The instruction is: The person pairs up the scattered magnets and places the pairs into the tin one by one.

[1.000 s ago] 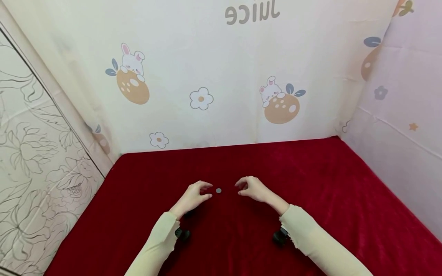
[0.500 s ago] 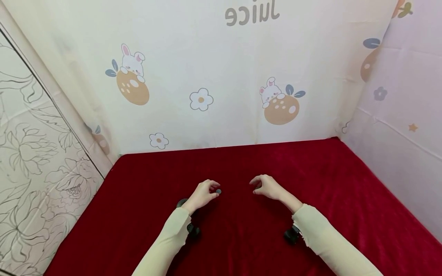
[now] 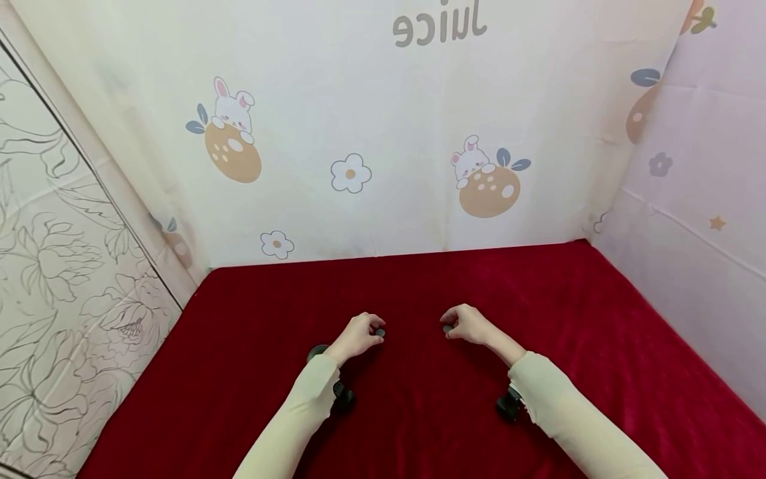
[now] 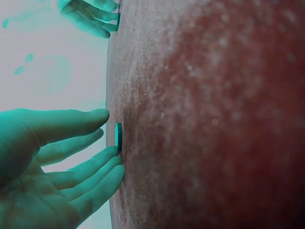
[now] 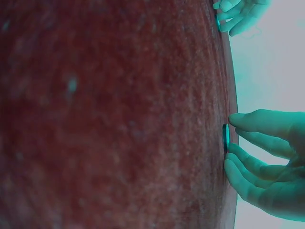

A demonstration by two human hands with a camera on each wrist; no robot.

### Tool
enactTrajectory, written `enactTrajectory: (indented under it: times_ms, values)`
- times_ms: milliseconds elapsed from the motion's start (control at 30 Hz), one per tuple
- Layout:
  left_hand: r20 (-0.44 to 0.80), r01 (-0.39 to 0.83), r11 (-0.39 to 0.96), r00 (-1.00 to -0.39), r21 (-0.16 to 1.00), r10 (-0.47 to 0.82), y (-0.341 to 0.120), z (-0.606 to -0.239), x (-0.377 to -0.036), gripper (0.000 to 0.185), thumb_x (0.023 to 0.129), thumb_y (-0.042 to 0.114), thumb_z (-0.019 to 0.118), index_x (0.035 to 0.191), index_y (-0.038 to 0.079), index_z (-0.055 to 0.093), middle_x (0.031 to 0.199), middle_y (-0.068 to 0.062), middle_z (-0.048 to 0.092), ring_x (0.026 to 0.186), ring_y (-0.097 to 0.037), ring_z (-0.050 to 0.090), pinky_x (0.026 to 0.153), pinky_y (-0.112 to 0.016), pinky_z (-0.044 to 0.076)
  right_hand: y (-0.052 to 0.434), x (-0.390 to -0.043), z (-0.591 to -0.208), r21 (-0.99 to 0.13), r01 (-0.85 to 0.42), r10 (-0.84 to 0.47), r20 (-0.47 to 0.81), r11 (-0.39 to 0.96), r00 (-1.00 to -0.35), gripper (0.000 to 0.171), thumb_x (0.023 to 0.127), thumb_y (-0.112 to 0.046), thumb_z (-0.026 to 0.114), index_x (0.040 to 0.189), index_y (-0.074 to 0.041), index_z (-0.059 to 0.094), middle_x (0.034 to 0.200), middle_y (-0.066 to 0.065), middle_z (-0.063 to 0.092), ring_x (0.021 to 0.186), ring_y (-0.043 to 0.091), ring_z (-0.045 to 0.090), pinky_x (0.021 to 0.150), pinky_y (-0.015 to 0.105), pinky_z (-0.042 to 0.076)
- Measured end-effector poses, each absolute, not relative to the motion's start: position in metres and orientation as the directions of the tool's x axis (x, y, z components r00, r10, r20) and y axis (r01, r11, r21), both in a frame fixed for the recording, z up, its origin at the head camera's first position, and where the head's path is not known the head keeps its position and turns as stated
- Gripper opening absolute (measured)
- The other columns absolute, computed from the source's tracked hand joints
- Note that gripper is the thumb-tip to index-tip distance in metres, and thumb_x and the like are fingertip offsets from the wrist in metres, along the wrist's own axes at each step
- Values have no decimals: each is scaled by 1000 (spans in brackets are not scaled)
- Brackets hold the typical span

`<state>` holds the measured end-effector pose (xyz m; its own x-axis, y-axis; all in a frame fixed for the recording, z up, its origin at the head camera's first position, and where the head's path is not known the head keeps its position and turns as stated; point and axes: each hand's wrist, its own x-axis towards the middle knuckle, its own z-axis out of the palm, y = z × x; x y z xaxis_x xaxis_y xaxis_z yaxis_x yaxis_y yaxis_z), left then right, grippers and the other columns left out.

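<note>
Coins lie on the red cloth [image 3: 251,372], one [image 3: 380,332] pinched at its edges by the left hand [image 3: 358,336], another [image 3: 446,329] just right of it, gripped likewise by the right hand [image 3: 469,324].

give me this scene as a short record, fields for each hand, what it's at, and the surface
left hand: fingers curled over a small grey disc on the cloth
right hand: fingertips at a second disc
discs: both lie flat, apart from each other
surface: red cloth
backdrop: cartoon sheet with bunnies and flowers
</note>
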<state>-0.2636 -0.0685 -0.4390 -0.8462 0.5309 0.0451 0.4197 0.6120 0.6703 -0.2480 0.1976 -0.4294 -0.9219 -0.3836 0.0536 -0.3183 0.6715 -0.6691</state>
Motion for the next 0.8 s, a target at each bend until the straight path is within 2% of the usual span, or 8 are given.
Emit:
enactTrajectory:
  times_ms: [500,800]
  values:
    - [24,429,639,-841,638,541,-68,-447,-274,22,74,1,68,95,-5,63,87,-12,54,81,-24,55,69,-29,47,202,-252,-434,-638,-341,-408,46,690,-912,24,66,5,68,88,12,64,78,14,64,67,18,59,58,25,48]
    - [7,416,648,-845,638,535,-65,-446,-278,17,76,0,66,92,-4,64,85,-11,61,79,-21,58,68,-27,48,200,-256,-435,-619,-347,-394,65,704,-917,17,64,6,69,80,9,67,74,12,65,64,16,60,55,24,48]
